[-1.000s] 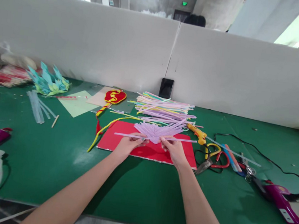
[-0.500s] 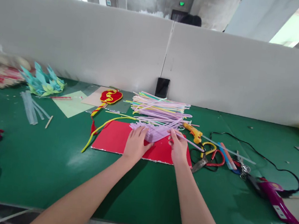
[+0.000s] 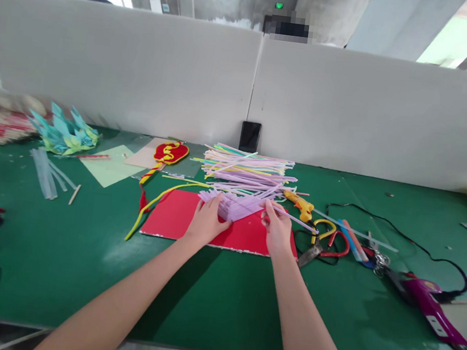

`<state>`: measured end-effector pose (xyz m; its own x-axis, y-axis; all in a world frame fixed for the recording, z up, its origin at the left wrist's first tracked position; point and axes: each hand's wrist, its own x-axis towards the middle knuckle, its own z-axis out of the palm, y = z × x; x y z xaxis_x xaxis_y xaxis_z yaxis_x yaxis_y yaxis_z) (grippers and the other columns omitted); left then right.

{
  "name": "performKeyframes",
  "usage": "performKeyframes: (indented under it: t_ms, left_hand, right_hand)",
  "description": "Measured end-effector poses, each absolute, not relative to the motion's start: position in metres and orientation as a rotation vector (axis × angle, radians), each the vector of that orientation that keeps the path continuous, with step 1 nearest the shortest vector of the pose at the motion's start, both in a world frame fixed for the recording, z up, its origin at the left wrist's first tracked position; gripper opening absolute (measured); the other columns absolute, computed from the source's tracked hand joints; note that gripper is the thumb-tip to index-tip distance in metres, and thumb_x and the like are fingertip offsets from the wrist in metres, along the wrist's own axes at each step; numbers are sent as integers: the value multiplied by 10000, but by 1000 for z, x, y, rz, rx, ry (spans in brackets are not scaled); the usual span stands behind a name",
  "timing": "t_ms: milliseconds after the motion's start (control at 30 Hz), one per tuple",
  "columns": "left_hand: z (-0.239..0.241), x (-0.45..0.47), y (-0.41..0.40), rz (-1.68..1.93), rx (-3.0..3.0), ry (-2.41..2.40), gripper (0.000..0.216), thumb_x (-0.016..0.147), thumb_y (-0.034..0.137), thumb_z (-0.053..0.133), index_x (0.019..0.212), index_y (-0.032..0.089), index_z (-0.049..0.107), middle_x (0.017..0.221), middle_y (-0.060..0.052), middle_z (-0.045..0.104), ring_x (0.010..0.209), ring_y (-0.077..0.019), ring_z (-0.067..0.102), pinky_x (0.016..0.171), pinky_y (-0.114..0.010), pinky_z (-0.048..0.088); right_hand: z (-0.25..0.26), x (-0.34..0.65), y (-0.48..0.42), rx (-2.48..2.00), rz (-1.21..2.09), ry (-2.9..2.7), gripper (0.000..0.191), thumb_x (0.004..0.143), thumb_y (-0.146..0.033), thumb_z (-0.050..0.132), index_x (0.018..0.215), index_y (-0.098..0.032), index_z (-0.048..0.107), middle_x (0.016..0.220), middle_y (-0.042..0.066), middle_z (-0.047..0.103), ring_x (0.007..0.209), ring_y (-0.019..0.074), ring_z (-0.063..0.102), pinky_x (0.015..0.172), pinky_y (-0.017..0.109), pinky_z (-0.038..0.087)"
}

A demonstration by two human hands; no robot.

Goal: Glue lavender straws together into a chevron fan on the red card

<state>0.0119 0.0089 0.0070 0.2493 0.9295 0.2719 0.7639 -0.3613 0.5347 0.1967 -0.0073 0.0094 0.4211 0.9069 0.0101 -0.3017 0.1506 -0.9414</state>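
A light purple piece of pipe cleaners (image 3: 238,205), laid slantwise side by side into a V shape, lies on a red board (image 3: 169,215). My left hand (image 3: 207,220) grips its left and lower edge, fingers on top and thumb near the V's point. At the right side, my right hand (image 3: 277,223) pinches a single light purple pipe cleaner (image 3: 302,224) between thumb and fingertips; its loose end points right. Just behind the piece is a pile of pastel pipe cleaners (image 3: 251,168). The undersides of my fingers are hidden.
A yellow glue gun (image 3: 300,204), red-and-yellow-handled pliers (image 3: 311,254) and a purple hot tool (image 3: 433,313) with a black cord lie right. Left are a red-and-yellow fan-shaped ornament (image 3: 171,152), green paper (image 3: 107,166) and glue sticks (image 3: 44,174). A phone (image 3: 250,137) leans on the partition.
The whole view has shifted slightly, so things sit a little further left. Both hands keep nearly the same pose on the purple piece and the pipe cleaner.
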Motion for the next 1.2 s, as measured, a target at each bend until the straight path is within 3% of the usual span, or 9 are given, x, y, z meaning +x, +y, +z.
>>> performKeyframes:
  t_ms: [233,400,500,700,800,933,1067,1133,1200]
  left_hand:
    - [8,-1,14,823,2280,1437,648,684,273,716,1275,213,456,1336,-142,527,1226,-322,482,1081,-570,161]
    - [11,-9,7,1013,2308,1413,366,834,260,574,1190,192,527,1212,-111,603,1156,-254,529,1001,-427,369]
    - [16,-11,0,1138,2330,1421,243,889,243,494,1114,210,581,1156,-96,614,1116,-232,541,965,-374,395]
    - [20,-5,-3,1124,2461,1342,190,895,272,516,1001,236,670,1060,-66,685,1017,-248,574,917,-390,374]
    - [19,-7,1,1074,2506,1281,160,884,288,543,917,250,696,910,-36,726,899,-218,616,888,-368,383]
    - [13,-15,7,1072,2508,1326,156,876,289,553,903,233,696,897,-52,725,876,-222,616,868,-366,384]
    - [8,-20,12,1054,2495,1410,146,870,243,551,868,212,694,872,-71,720,848,-240,608,824,-380,387]
    - [7,-21,13,1029,2499,1410,137,864,237,558,864,217,694,870,-65,719,845,-237,606,822,-380,388]
    - [7,-22,14,1003,2508,1389,132,862,235,562,864,225,693,871,-54,720,850,-228,608,840,-379,388]
  right_hand:
    - [12,197,-9,-1076,993,-707,320,681,-446,700,847,-185,619,796,26,677,532,72,483,429,194,337]
    - [9,194,-9,-1095,1031,-767,339,698,-478,680,855,-183,622,849,53,711,547,87,531,425,201,349]
    - [8,190,-9,-1122,1066,-843,346,695,-491,681,835,-177,640,825,68,725,545,105,560,407,209,348]
    - [8,186,-14,-1168,1127,-1017,363,711,-526,657,723,-164,684,764,77,727,481,101,545,386,224,347]
    - [9,186,-15,-1187,1132,-1078,382,715,-548,644,734,-169,690,745,74,725,493,111,566,399,228,365]
    - [9,184,-15,-1235,1121,-1151,426,722,-589,613,787,-172,676,719,76,717,512,141,608,404,234,398]
    - [7,181,-18,-1345,997,-1211,450,762,-617,541,709,-182,643,555,46,656,409,139,547,358,244,374]
    - [6,179,-20,-1385,868,-1257,381,758,-567,584,673,-200,641,538,25,630,435,135,535,416,253,411]
    - [7,176,-23,-1384,756,-1314,263,721,-486,666,702,-224,672,669,31,662,593,158,590,567,275,476]
